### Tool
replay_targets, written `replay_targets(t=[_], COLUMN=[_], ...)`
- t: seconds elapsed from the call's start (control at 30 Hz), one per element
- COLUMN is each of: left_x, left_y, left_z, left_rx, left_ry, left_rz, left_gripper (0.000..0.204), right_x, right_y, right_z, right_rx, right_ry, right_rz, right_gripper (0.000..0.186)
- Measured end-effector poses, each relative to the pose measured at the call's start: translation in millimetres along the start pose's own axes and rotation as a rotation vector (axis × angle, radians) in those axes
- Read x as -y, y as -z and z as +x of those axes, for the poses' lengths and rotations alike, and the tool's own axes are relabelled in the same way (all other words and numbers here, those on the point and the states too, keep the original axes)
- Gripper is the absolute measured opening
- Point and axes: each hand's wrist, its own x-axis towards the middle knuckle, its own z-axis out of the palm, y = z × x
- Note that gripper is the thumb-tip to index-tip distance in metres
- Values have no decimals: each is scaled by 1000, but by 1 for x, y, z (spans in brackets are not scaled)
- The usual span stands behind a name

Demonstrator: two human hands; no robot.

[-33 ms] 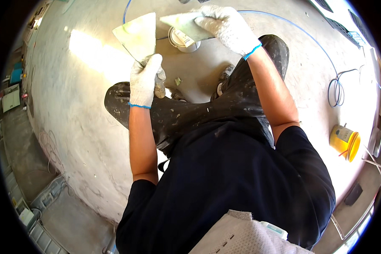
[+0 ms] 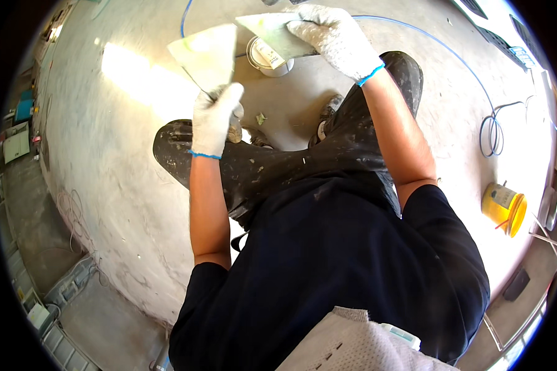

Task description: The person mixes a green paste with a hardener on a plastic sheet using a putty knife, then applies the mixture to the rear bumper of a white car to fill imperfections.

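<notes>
My left hand (image 2: pixel 215 120), in a white knit glove with a blue cuff, is closed round the handle of a wide putty knife (image 2: pixel 205 55). Its pale, flared blade points up and away from me. To the right and farther off, my gloved right hand (image 2: pixel 337 40) grips a second scraper (image 2: pixel 272 31), whose flat blade points left toward the first one. A small gap separates the two blades. Both look coated with a whitish-green layer. Beneath the right scraper, a white bucket (image 2: pixel 277 69) stands on the floor, partly covered by the blade. The second scraper's handle is hidden in my glove.
A blue hose (image 2: pixel 427 38) curves across the concrete floor (image 2: pixel 130 185) and ends in a coil at right. An orange-yellow bucket (image 2: pixel 506 207) lies tipped near the right edge. My bent knees, in dark stained trousers (image 2: pixel 291 166), flank the white bucket. Equipment lines the left rim.
The left putty knife has tilted to the right, bringing its blade closer to the other scraper. My left hand has shifted slightly right; my right hand has moved a little up.
</notes>
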Motion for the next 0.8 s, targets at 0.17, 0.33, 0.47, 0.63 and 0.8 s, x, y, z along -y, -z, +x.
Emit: replay_targets(t=[0.17, 0.33, 0.47, 0.63, 0.8], left_x=[26, 2, -3, 30, 3], left_y=[-6, -2, -1, -11, 1], left_z=[-2, -1, -6, 0, 4], left_rx=[40, -51, -92, -38, -132], left_ry=[5, 53, 46, -148, -24], left_rz=[340, 180, 38, 287, 82], left_gripper=[23, 24, 26, 25, 19], right_x=[15, 9, 18, 15, 17], right_y=[-7, -10, -3, -6, 1], right_z=[0, -4, -2, -2, -6], right_rx=[17, 87, 22, 42, 109], right_ry=[-82, -44, -108, -164, -52], right_rz=[237, 21, 38, 351, -29], right_gripper=[26, 26, 25, 25, 27])
